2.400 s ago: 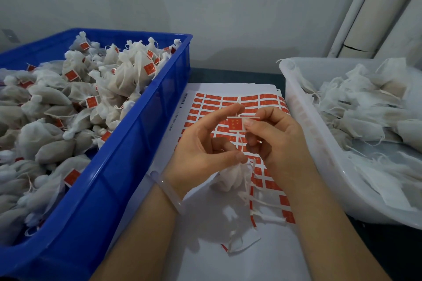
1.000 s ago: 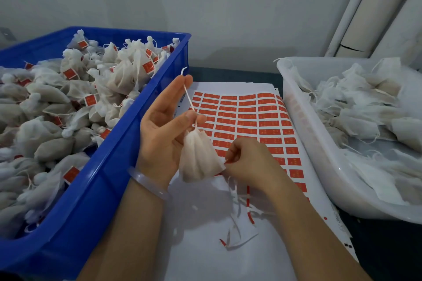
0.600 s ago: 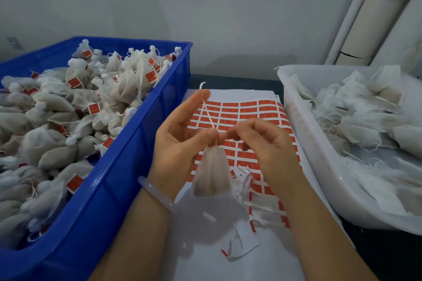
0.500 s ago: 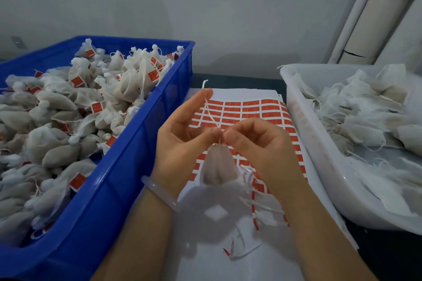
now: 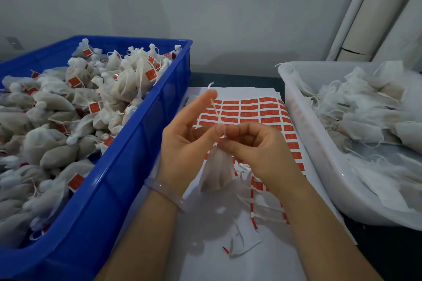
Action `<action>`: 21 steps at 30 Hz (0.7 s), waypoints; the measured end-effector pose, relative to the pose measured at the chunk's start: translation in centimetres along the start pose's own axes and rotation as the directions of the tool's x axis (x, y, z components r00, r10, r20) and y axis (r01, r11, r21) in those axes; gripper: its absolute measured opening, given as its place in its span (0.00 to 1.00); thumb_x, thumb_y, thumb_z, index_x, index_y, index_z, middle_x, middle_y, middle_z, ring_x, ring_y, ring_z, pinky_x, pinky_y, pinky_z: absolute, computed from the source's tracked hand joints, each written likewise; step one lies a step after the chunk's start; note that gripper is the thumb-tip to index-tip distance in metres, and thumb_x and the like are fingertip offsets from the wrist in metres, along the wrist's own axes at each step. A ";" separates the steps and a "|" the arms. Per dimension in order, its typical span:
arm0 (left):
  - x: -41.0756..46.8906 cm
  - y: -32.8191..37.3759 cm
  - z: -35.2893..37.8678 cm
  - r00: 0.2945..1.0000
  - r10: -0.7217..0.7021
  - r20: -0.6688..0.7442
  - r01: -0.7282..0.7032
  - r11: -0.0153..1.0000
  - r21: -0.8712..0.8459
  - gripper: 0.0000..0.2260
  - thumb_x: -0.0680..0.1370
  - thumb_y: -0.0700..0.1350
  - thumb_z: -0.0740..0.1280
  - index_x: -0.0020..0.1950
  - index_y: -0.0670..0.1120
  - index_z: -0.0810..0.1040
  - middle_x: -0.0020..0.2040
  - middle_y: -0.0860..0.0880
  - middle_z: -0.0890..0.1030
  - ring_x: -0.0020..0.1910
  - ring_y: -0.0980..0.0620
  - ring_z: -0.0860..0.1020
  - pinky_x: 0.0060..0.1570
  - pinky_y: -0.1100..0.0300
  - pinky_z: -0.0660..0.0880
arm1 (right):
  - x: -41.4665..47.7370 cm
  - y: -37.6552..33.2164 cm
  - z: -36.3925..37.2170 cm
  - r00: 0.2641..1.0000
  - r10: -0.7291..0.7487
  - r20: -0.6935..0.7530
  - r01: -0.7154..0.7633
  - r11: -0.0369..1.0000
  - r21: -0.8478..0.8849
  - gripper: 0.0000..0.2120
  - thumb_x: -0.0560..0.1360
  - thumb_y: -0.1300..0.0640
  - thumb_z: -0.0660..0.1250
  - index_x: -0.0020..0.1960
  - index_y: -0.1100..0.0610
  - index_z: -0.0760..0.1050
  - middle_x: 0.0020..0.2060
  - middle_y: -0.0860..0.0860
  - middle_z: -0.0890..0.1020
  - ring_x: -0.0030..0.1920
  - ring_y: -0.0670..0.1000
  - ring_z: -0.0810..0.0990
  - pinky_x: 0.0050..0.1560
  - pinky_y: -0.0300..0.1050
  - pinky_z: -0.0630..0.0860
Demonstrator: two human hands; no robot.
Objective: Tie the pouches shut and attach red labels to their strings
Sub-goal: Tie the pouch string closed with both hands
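Where both hands meet: left hand point(image 5: 185, 143) pinches the string point(image 5: 215, 109), index finger raised; right hand point(image 5: 258, 150), fingers curled, pinches the neck of the pouch point(image 5: 217, 173). Pouch hangs beneath them, over the red label sheet point(image 5: 251, 109). Left: blue crate point(image 5: 137, 143) of labelled pouches. Right: white tub point(image 5: 308, 143) of unlabelled pouches.

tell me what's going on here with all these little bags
A person is working on one small white pouch, held up over a sheet of red labels. The left hand pinches its string, which runs up along the index finger, while the right hand pinches at the pouch's neck. No label shows on this string. The blue crate on the left holds tied, labelled pouches; the white tub on the right holds pouches without labels.
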State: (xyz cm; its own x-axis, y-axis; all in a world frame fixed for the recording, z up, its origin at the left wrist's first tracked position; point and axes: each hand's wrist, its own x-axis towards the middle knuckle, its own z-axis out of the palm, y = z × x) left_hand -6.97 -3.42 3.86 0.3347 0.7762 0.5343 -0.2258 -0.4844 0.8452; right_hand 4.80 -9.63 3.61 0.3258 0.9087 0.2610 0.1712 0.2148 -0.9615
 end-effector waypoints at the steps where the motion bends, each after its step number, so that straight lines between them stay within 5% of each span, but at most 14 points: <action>1: 0.0 -0.1 -0.1 0.999 -0.007 -0.041 0.006 1.000 -0.015 0.18 0.71 0.49 0.66 0.60 0.60 0.71 0.52 0.71 0.77 0.54 0.69 0.76 0.43 0.76 0.72 | 0.0 0.1 -0.1 1.000 -0.009 -0.018 0.009 1.000 -0.007 0.07 0.66 0.54 0.72 0.42 0.44 0.78 0.37 0.35 0.83 0.41 0.38 0.82 0.35 0.27 0.74; 5: 0.2 -0.6 -0.6 0.981 -0.064 -0.185 0.066 0.998 0.003 0.15 0.70 0.56 0.70 0.52 0.54 0.72 0.44 0.60 0.80 0.42 0.58 0.81 0.38 0.66 0.79 | 0.1 0.1 -0.4 0.989 -0.016 -0.147 0.022 0.999 0.037 0.04 0.64 0.49 0.68 0.39 0.44 0.77 0.35 0.34 0.82 0.41 0.37 0.81 0.34 0.27 0.74; 8: -0.2 -0.8 -0.1 0.996 -0.085 0.038 0.075 0.973 0.220 0.17 0.63 0.58 0.74 0.46 0.55 0.73 0.39 0.61 0.76 0.38 0.60 0.76 0.35 0.71 0.73 | 0.2 0.1 -0.3 0.977 -0.025 -0.213 0.037 0.998 0.053 0.08 0.62 0.45 0.66 0.40 0.43 0.77 0.36 0.35 0.82 0.42 0.39 0.82 0.35 0.30 0.76; 18: -0.5 -1.3 0.2 0.996 -0.042 0.081 0.010 0.933 0.360 0.11 0.71 0.55 0.66 0.53 0.61 0.74 0.43 0.66 0.76 0.43 0.65 0.76 0.38 0.76 0.72 | 0.3 0.0 -0.8 0.957 0.034 -0.287 0.045 0.963 0.265 0.14 0.61 0.41 0.66 0.41 0.49 0.79 0.37 0.44 0.84 0.40 0.48 0.83 0.45 0.45 0.79; 21: -0.4 -1.6 0.3 0.997 -0.013 0.075 -0.017 0.921 0.389 0.07 0.74 0.48 0.68 0.48 0.59 0.75 0.44 0.65 0.74 0.45 0.66 0.74 0.40 0.76 0.71 | 0.3 0.1 -0.6 0.960 0.031 -0.280 0.042 0.966 0.253 0.10 0.62 0.42 0.66 0.37 0.46 0.81 0.37 0.45 0.84 0.41 0.50 0.83 0.47 0.49 0.80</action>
State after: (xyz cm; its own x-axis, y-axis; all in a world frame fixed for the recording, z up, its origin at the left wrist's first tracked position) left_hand -6.51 -3.10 2.31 0.4049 0.7501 0.5228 0.1417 -0.6164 0.7746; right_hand 5.49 -9.62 3.67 0.5780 0.7786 0.2443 -0.0565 0.3368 -0.9399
